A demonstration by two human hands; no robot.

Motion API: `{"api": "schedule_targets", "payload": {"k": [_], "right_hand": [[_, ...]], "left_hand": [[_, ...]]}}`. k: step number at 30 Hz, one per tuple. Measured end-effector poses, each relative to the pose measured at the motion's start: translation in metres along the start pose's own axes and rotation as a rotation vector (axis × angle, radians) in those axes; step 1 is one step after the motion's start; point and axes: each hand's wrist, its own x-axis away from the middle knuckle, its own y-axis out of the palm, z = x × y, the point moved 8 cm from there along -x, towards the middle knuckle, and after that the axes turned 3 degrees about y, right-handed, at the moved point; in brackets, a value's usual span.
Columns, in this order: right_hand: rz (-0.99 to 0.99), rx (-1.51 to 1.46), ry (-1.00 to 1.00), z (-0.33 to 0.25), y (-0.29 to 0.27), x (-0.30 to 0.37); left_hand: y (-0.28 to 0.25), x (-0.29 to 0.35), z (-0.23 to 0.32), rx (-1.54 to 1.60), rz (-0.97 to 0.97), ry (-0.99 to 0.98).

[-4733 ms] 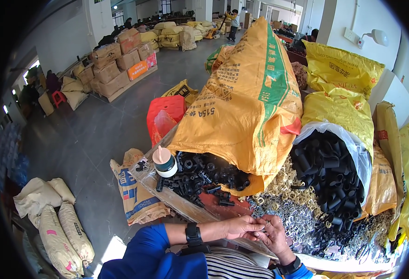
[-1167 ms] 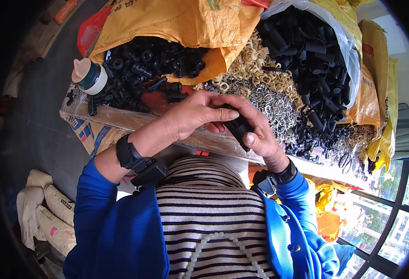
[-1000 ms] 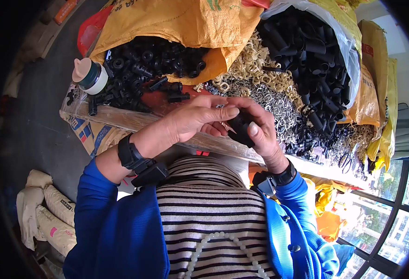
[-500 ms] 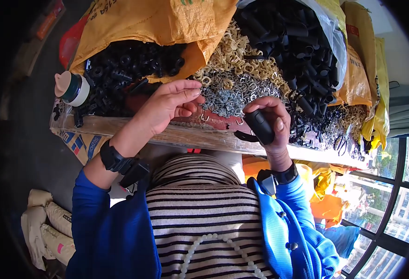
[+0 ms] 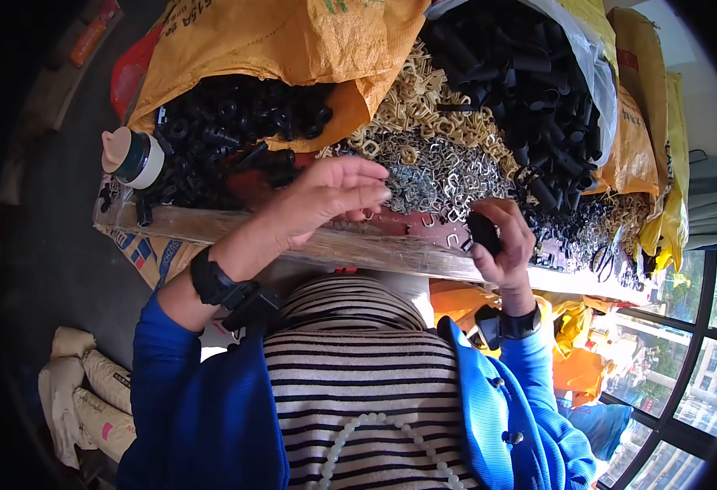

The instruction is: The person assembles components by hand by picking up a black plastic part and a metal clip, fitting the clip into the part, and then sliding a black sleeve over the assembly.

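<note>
My right hand is closed around a black plastic cylinder-shaped part, partly hidden by the fingers, above the table's front edge. To its left, my left hand reaches over the table with fingers stretched out and a gap between thumb and forefinger; nothing shows in it. Just beyond its fingertips lies a heap of small silvery metal pieces, with U-shaped wire hooks beside it. Cream-coloured plastic clips are piled behind them.
An orange woven sack spills black ring-like parts at the left. Black tubes fill a bag at the far right. A lidded cup stands at the left corner. Scissors lie near the right end of the wrapped table edge.
My right hand has moved right and turned, so the black part shows less. My left hand has shifted right, nearer the metal pieces, and its fingers have spread a little.
</note>
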Motion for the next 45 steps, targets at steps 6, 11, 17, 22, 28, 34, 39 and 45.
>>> {"api": "schedule_targets", "payload": {"k": [6,11,17,22,28,34,39,45], "right_hand": [[-0.033,0.623,0.909,0.081,-0.106,0.191],[-0.091,0.982,0.83,0.07,-0.109,0.256],[-0.011,0.263,0.645,0.064,-0.021,0.115],[-0.24,0.218,0.093,0.012,0.073,0.018],[-0.33,0.315,-0.037,-0.002,0.139,-0.018],[-0.323,0.308,-0.052,-0.013,0.151,-0.034],[-0.327,0.329,-0.187,-0.026,0.174,-0.053],[-0.502,0.485,-0.118,-0.011,0.196,-0.048]], "left_hand": [[-0.1,0.044,0.04,-0.976,0.489,0.344],[-0.093,0.046,0.034,-1.426,0.445,0.367],[-0.077,0.036,0.022,-1.494,0.334,0.341],[-0.055,0.038,0.015,-1.549,0.373,0.538],[-0.056,0.029,0.004,-1.623,0.269,0.458],[-0.071,0.038,0.01,-1.429,0.294,0.5],[-0.103,0.038,-0.008,-0.541,0.33,0.193],[-0.091,0.042,-0.034,0.224,0.315,0.033]]}}
